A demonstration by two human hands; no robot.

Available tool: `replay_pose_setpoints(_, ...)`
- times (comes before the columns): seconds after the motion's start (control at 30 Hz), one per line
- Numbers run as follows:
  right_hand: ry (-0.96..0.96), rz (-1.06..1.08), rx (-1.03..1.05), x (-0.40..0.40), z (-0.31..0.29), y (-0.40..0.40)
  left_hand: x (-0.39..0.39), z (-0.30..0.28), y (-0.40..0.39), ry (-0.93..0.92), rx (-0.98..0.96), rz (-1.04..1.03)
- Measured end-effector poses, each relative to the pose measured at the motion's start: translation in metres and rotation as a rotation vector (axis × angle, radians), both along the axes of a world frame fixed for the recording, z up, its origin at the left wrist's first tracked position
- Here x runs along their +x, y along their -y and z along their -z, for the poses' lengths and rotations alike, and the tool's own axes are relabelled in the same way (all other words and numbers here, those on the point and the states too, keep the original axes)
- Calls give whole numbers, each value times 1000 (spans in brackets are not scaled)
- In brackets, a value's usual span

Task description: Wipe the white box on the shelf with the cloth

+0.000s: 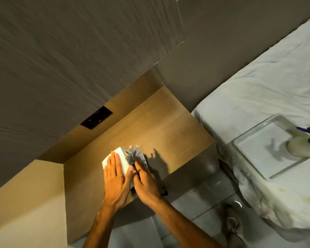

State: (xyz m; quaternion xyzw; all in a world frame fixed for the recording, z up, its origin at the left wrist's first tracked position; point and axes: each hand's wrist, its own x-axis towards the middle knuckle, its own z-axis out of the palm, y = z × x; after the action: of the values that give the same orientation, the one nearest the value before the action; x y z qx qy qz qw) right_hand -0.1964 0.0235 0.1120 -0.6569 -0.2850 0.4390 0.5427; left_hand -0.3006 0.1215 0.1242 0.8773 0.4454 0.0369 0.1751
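Observation:
A white box (121,155) stands on the wooden shelf (168,129), brightly lit. My left hand (115,178) lies flat on top of the box, fingers straight and together, thumb reaching along its right side. A grey cloth (132,155) is pressed against the box's right face. My right hand (145,181) holds the cloth there, fingers stretched over it. The lower part of the box is hidden under my hands.
A black panel (96,117) is set in the wooden back wall of the shelf. To the right is a bed with a white sheet (268,83); on it sits a clear tray (254,145) holding a spray bottle (304,142). Tiled floor lies below.

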Motion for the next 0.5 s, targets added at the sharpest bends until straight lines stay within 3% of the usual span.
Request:
replay_pose_setpoints(0.23,-117,-68,-134,24,16,-32,1,2,1,-26,3,-9)
replay_pose_setpoints(0.4,-116,-57,-80,3,19,-1,0,1,1,-9,-3,-3)
replay_pose_setpoints(0.5,-91,-85,-38,12,6,-22,1,1,2,8,-29,-17)
